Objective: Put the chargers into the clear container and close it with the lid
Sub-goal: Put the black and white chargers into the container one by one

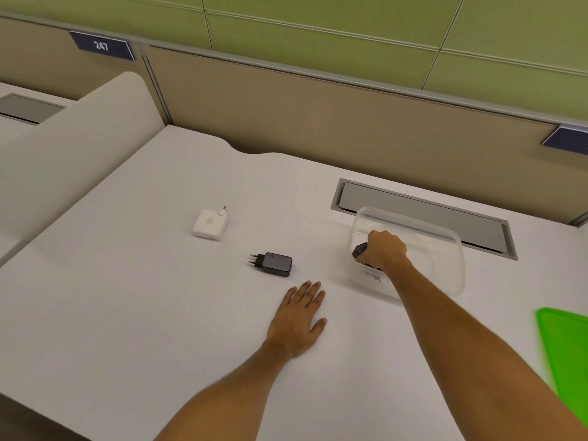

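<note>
A clear plastic container (445, 249) stands open on the white desk at the right. Inside it, my right hand (383, 249) is closed around a dark charger (360, 250), most of which the hand hides. A second black charger (273, 264) lies on the desk left of the container, its plug pins pointing left. Farther back and left rests a white charger (210, 223) with its plug up. My left hand (300, 316) lies flat on the desk, fingers spread, holding nothing, just in front of the black charger. The green lid (564, 351) lies at the right edge.
A grey cable hatch (423, 208) is set into the white desk (127, 297) behind the container. A beige partition wall (318, 122) runs along the desk's back. A rounded white divider (79, 144) rises at the left.
</note>
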